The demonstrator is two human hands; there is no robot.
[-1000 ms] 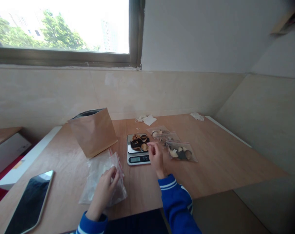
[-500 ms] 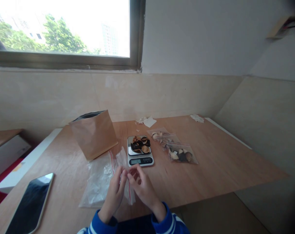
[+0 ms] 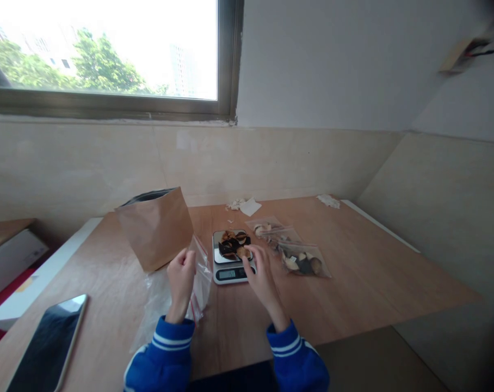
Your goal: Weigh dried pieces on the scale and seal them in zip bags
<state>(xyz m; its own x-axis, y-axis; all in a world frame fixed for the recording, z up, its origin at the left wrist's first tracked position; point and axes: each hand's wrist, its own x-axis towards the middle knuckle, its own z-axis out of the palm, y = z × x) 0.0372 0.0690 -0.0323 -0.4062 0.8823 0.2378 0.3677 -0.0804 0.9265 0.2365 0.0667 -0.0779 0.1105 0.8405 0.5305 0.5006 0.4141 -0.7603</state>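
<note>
My left hand [image 3: 182,276] is closed in a fist around a clear zip bag [image 3: 201,283] with a red seal line; the exact pinch point is hidden. Another clear plastic bag [image 3: 153,305] lies beneath it on the table. My right hand [image 3: 262,275] reaches over the front right of a small digital scale [image 3: 220,261], thumb and forefinger apart at the edge of a pale slice. Dark and tan curled dried slices [image 3: 229,247] are heaped on the scale's plate. I cannot tell whether the fingertips touch the slice.
Several filled zip bags [image 3: 306,261] of dried pieces lie right of the scale. An upright brown paper pouch [image 3: 157,231] stands behind the left hand. A phone [image 3: 47,343] lies at the near left. White scraps [image 3: 250,207] sit by the wall, and the table's front edge runs below the right hand.
My hands, together at the bag's mouth before, have parted. The left moved up and left with the zip bag; the right moved up and right to the slices on the scale.
</note>
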